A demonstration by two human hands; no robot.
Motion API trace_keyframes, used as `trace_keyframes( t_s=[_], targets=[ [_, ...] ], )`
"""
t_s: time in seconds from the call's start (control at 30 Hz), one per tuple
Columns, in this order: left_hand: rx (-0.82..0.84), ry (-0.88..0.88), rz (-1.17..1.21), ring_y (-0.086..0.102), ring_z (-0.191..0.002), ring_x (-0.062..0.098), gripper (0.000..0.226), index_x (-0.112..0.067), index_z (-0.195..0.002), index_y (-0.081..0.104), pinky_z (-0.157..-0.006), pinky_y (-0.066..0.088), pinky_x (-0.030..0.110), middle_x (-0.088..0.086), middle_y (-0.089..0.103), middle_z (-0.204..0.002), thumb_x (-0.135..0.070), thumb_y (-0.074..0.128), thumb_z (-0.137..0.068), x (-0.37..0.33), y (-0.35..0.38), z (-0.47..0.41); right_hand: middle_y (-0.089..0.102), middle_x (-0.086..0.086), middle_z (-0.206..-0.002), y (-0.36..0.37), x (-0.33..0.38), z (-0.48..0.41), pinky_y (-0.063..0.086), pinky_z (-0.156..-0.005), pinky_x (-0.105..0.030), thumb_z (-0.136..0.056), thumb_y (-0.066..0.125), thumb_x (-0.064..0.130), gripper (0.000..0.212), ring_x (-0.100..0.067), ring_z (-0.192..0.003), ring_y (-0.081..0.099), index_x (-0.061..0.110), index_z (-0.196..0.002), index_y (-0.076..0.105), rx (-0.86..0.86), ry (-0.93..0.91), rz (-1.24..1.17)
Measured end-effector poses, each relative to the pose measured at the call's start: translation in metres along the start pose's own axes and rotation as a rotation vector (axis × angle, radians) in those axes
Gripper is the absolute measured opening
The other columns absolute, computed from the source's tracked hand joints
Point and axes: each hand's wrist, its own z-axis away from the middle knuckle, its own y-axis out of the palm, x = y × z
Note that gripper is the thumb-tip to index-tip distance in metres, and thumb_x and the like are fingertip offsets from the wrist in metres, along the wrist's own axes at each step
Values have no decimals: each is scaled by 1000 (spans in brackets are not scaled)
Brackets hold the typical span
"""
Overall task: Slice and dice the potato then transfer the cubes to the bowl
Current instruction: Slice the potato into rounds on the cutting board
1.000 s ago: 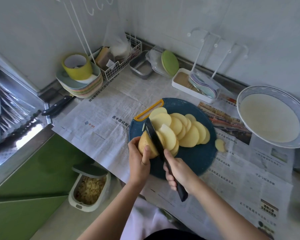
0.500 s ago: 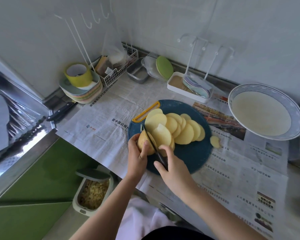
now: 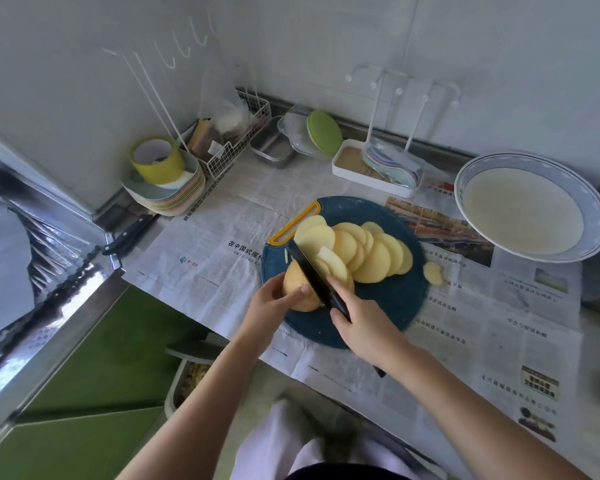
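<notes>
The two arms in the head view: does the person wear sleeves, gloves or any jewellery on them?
The left hand and right hand are bare: no gloves, no ring that shows. The left forearm and right forearm are bare too, down to the picture's edge: no sleeve, watch or bracelet visible.

The knife (image 3: 309,269) handle is largely hidden inside the right hand (image 3: 364,326), and the potato (image 3: 293,279) is partly covered by the left hand (image 3: 270,303). The bin (image 3: 172,393) is partly blocked by a forearm, and the print on the newspaper (image 3: 482,327) is too blurred to be read.
</notes>
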Motion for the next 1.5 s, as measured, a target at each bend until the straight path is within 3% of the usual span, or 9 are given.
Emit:
trace_keyframes(
  t_s=[0.1, 0.17, 0.23, 0.4, 0.53, 0.63, 0.87, 1.17, 1.5],
  targets=[
    [4, -51, 4, 65, -107, 23, 98, -8, -132, 52, -96, 52, 43, 9, 65, -119, -45, 92, -51, -9, -3, -1, 63, -4, -77, -2, 0, 4, 44, -59, -27, -100, 47, 25, 46, -12, -65, 59, 22, -144, 37, -44, 3, 16],
    [-23, -68, -18, 64, -107, 23, 100, -8, -129, 51, -95, 52, 42, 9, 63, -118, -46, 90, -45, -12, -1, 1, 58, -2, -68, -2, 2, 12, 39, -53, -23, -99, 49, 24, 11, -13, -59, 56, 15, -102, 55, -125, -8, 64],
    [-43, -83, -37, 63, -107, 23, 103, -11, -124, 50, -95, 52, 42, 8, 62, -118, -52, 88, -38, -14, 0, 3, 43, 6, -56, -2, 5, 21, 32, -46, -20, -98, 50, 22, 25, -9, -47, 44, 20, -75, 39, -185, -13, 113],
    [53, -157, -126, 64, -104, 23, 104, -8, -122, 55, -93, 53, 42, 8, 64, -113, -56, 90, -36, -24, -1, -1, 42, 8, -56, -8, 7, 38, 28, -45, -20, -101, 43, 31, 15, -8, -48, 43, 23, -88, 40, -197, 38, 152],
    [105, -206, -159, 67, -100, 23, 116, -8, -116, 57, -88, 56, 41, 8, 66, -112, -65, 89, -20, -28, -4, -8, 41, 6, -51, -12, 11, 47, 31, -43, -24, -94, 31, 53, 41, -10, -43, 40, 20, -72, 41, -264, 78, 148],
    [127, -216, -130, 68, -97, 22, 89, -8, -108, 59, -83, 58, 36, 10, 67, -109, -53, 86, -36, -31, -6, -7, 40, 6, -49, -11, 13, 47, 28, -43, -25, -85, 15, 69, 63, -11, -43, 39, 16, -68, 44, -298, 72, 251],
    [168, -192, -194, 67, -91, 23, 52, -14, -84, 57, -86, 56, 40, 5, 67, -91, -41, 80, -46, -41, -7, -6, 36, 8, -46, 4, 8, 49, 25, -38, -27, -83, -11, 74, 74, -11, -37, 34, 21, -66, 37, -350, 60, 411],
    [195, -197, -182, 68, -93, 23, 66, -12, -87, 63, -86, 57, 39, 8, 70, -96, -47, 84, -35, -37, -11, -8, 26, 11, -41, 14, 8, 64, 20, -30, -26, -99, 9, 62, 59, -10, -29, 29, 22, -65, 36, -417, 69, 451],
    [205, -103, -240, 68, -74, 10, 34, -12, -80, 61, -66, 56, 22, 1, 69, -81, -34, 80, -62, -35, -13, -9, 23, 13, -43, 12, 9, 63, 13, -32, -21, -102, 15, 56, 50, -11, -28, 29, 24, -67, 29, -455, 8, 485]
  ],
)
